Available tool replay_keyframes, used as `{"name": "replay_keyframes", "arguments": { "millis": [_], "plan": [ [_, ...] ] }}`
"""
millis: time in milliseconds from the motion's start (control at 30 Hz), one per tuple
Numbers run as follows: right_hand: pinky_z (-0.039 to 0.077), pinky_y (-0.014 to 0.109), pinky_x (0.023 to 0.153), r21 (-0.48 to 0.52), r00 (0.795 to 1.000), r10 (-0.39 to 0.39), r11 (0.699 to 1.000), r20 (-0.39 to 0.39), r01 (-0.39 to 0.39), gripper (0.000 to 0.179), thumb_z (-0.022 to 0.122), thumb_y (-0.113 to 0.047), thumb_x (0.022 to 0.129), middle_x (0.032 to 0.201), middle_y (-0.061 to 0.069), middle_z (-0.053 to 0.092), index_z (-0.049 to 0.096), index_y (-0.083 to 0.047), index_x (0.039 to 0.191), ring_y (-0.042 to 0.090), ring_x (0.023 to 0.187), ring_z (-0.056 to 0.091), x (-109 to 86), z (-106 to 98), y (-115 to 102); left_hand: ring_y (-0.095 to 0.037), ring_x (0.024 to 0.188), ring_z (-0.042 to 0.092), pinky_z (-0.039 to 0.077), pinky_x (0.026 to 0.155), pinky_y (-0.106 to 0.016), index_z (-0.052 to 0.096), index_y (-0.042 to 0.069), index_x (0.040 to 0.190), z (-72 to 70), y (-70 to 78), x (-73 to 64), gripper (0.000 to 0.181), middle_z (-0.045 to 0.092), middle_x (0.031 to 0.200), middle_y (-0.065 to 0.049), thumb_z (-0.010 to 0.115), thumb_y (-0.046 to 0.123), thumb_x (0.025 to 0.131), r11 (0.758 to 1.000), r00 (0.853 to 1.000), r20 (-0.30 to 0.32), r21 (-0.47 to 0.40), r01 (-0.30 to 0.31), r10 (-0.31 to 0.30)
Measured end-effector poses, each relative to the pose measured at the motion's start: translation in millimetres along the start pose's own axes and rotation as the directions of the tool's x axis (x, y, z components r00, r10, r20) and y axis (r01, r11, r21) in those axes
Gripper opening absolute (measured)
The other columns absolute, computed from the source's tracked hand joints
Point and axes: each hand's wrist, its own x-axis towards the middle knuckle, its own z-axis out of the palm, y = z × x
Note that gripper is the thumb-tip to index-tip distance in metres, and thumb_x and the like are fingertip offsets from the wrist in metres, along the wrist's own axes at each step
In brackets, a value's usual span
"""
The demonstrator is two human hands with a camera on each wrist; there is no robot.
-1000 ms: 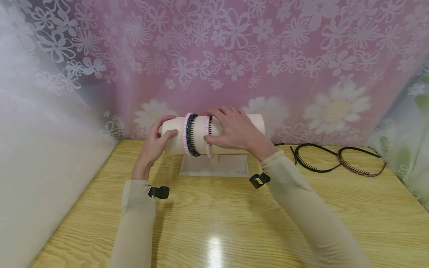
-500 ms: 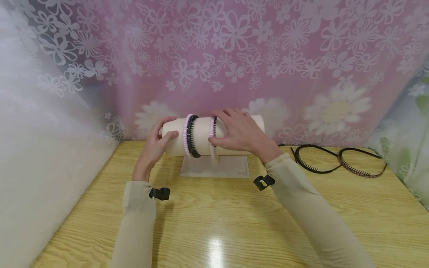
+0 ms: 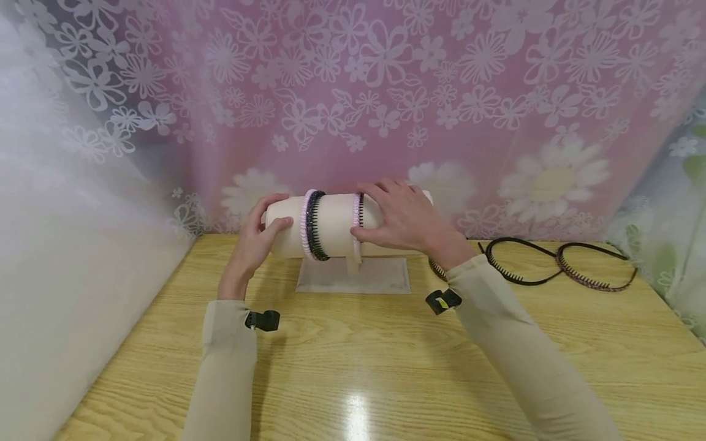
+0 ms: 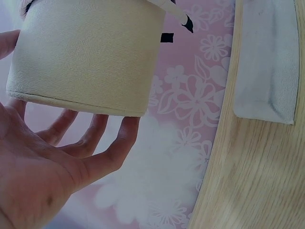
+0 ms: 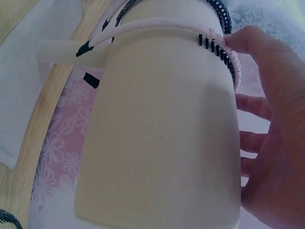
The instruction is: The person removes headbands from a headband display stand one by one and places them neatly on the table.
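Observation:
A padded cream headband display roll lies sideways on its post. My left hand grips its left end, the thumb in front and the other fingers over the end, as the left wrist view shows. Around the roll, left of centre, sit a pleated pink headband and a dark sparkly headband side by side. Further right, a thin pink headband with black teeth goes over the roll. My right hand holds this one, thumb on its front; in the right wrist view its open ends point toward the base.
The stand's pale rectangular base rests on the wooden table. At the right lie a black toothed headband and a brownish patterned one, overlapping. Another dark headband shows partly behind the right wrist. A flowered pink curtain hangs behind.
My right hand has slid the thin pink headband rightward along the roll, away from the other two. The left hand keeps its grip on the roll's end.

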Motion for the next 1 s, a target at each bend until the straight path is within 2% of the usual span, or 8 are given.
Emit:
{"name": "replay_keyframes", "arguments": {
  "millis": [267, 433, 667, 867, 1000],
  "plan": [
    [0.038, 0.066, 0.110, -0.002, 1.000, 0.025, 1.000, 0.011, -0.025, 0.083, 0.068, -0.069, 0.083, 0.148, 0.013, 0.053, 0.047, -0.027, 0.151, 0.036, 0.137, 0.049, -4.7, -2, 10, -0.038, 0.118, 0.057, 0.055, 0.085, -0.049, 0.050, 0.031, 0.147, -0.6, -0.7, -0.9, 0.050, 0.037, 0.155, -0.006, 0.063, 0.036, 0.099, 1.000, 1.000, -0.006, 0.005, 0.012, -0.012],
    [0.033, 0.069, 0.111, -0.004, 0.998, 0.055, 0.998, 0.020, -0.055, 0.085, 0.067, -0.073, 0.083, 0.150, 0.012, 0.051, 0.045, -0.031, 0.153, 0.039, 0.134, 0.051, -9.2, -3, 15, -0.038, 0.117, 0.058, 0.056, 0.085, -0.048, 0.049, 0.030, 0.148, -0.3, -0.3, -0.8, 0.051, 0.036, 0.155, -0.006, 0.063, 0.036, 0.099, 1.000, 1.000, 0.002, -0.001, 0.010, -0.010],
    [0.041, 0.065, 0.106, 0.025, 0.999, 0.036, 0.999, -0.007, -0.036, 0.081, 0.068, -0.072, 0.083, 0.147, 0.010, 0.052, 0.046, -0.034, 0.152, 0.036, 0.124, 0.057, -15.5, -1, 23, -0.037, 0.116, 0.058, 0.056, 0.083, -0.045, 0.049, 0.030, 0.148, 0.8, -0.9, -1.1, 0.051, 0.038, 0.153, -0.006, 0.062, 0.036, 0.099, 1.000, 1.000, -0.003, -0.001, 0.009, -0.009],
    [0.050, 0.059, 0.095, 0.065, 0.999, 0.040, 0.997, -0.022, -0.038, 0.082, 0.070, -0.068, 0.084, 0.147, 0.014, 0.052, 0.047, -0.029, 0.153, 0.037, 0.124, 0.056, -18.8, 0, 28, -0.038, 0.117, 0.058, 0.056, 0.084, -0.047, 0.048, 0.026, 0.149, 1.7, -1.0, -0.9, 0.052, 0.038, 0.154, -0.006, 0.063, 0.034, 0.100, 1.000, 1.000, -0.006, -0.009, 0.007, -0.007],
    [0.053, 0.055, 0.089, 0.088, 0.998, 0.059, 0.995, -0.020, -0.057, 0.082, 0.071, -0.065, 0.085, 0.149, 0.016, 0.051, 0.047, -0.028, 0.154, 0.040, 0.126, 0.054, -20.1, 1, 31, -0.038, 0.117, 0.058, 0.056, 0.084, -0.047, 0.049, 0.029, 0.148, 1.3, -1.5, -0.7, 0.051, 0.039, 0.153, -0.007, 0.062, 0.035, 0.100, 1.000, 1.000, -0.008, -0.008, 0.001, -0.001]
  ]
}}
